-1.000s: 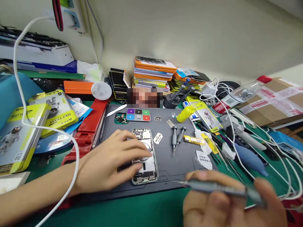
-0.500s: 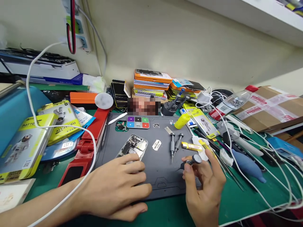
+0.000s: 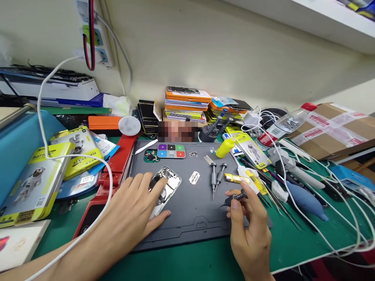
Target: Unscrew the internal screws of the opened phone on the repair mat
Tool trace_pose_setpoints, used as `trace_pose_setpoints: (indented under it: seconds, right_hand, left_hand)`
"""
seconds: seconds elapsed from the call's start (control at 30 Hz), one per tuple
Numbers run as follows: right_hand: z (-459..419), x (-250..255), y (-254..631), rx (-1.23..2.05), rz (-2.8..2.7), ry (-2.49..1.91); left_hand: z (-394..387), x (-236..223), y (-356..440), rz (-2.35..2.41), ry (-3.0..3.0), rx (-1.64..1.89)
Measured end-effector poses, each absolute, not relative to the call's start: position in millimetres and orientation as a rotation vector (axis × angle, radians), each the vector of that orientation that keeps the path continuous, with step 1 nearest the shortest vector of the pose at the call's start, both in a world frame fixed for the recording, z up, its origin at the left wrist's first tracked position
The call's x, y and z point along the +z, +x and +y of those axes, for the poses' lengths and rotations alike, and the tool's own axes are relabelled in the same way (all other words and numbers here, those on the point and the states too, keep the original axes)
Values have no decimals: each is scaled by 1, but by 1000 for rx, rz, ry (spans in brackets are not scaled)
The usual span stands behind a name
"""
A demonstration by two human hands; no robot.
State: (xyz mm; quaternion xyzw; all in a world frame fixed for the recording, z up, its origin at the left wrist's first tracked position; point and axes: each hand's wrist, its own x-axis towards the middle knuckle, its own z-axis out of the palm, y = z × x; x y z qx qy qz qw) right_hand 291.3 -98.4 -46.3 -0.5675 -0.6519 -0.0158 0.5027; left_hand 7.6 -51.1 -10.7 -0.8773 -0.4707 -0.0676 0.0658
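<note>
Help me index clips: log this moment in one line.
left hand: over opened phone; right hand: holding screwdriver; screwdriver: tip clear of phone; phone: on mat

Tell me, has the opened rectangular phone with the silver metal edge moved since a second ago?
Yes. Against the flat dark grey rectangular mat, the opened silver-edged rectangular phone has turned clockwise, its near end swinging left.

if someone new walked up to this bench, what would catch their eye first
Probably the opened smartphone, its innards bare on the dark mat, partly covered by the left hand. Next, the right hand, holding a screwdriver over the mat's near right part. Then the bright yellow bottle near the mat's far right corner.
</note>
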Motion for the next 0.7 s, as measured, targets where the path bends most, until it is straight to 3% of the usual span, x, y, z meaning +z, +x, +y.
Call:
trace_pose_setpoints:
  seconds: [0.37,0.7]
  right_hand:
    - [-98,-45,289,-45,-1558,-1319]
    - [-90,-16,255,114,-1573,-1104]
  left_hand:
    - [-36,-8,6,-1176,-3254,-459]
    - [-45,-12,14,-978,-3100,-382]
